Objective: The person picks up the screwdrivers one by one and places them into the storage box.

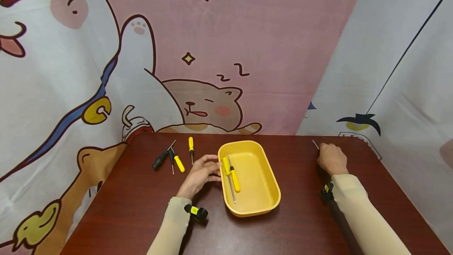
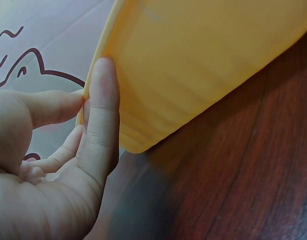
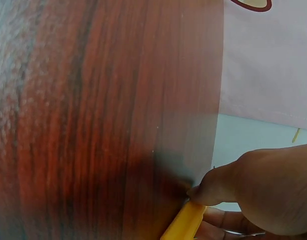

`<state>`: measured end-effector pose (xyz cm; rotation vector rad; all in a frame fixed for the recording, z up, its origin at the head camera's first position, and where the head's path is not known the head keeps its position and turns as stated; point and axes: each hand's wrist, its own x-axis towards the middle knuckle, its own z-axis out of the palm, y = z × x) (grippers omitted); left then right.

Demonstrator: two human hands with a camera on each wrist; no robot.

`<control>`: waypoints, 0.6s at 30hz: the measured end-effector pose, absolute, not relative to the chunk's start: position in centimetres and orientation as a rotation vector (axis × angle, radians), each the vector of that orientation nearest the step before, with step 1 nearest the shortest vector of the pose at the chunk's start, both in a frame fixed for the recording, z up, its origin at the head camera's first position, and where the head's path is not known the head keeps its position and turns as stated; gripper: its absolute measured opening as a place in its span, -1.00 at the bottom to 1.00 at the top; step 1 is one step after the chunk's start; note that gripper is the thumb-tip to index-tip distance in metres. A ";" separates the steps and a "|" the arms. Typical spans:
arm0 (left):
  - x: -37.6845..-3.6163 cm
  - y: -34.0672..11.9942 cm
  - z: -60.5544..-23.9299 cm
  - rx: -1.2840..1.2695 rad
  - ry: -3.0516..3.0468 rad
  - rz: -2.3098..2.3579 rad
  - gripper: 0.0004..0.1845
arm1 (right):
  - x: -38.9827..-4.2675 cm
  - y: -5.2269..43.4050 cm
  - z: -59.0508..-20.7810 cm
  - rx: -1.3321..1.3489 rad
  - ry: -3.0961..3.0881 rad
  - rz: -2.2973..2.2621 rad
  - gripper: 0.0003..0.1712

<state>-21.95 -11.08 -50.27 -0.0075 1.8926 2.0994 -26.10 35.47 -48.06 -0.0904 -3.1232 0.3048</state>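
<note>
My left hand (image 1: pixel 199 176) pinches the left rim of a yellow plastic tray (image 1: pixel 253 182); the left wrist view has the fingers (image 2: pixel 102 115) along the wall of the tray. Inside the tray, against its left side, lie two yellow-handled screwdrivers (image 1: pixel 234 180). Over at the far right of the table, my right hand (image 1: pixel 332 158) grips another screwdriver (image 3: pixel 186 222) by its yellow handle. Its metal shaft pokes out past the knuckles in the head view, while the hand hides the rest.
Left of the tray, several screwdrivers lie on the dark wooden table (image 1: pixel 124 211): a large black-handled one (image 1: pixel 160 161), a smaller dark one (image 1: pixel 172 156), and yellow-handled ones (image 1: pixel 179 163). A cartoon-printed cloth (image 1: pixel 269 50) hangs along the table's back edge.
</note>
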 end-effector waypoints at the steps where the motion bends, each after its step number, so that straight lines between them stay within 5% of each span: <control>1: -22.0 -11.1 -50.3 -0.007 1.892 2.099 -0.51 | -26.1 35.5 -48.0 -0.094 -3.127 0.306 -0.74; 18: -22.0 -11.1 -50.2 -0.012 1.895 2.100 -0.51 | -26.0 35.6 -48.0 -0.093 -3.112 0.318 -0.77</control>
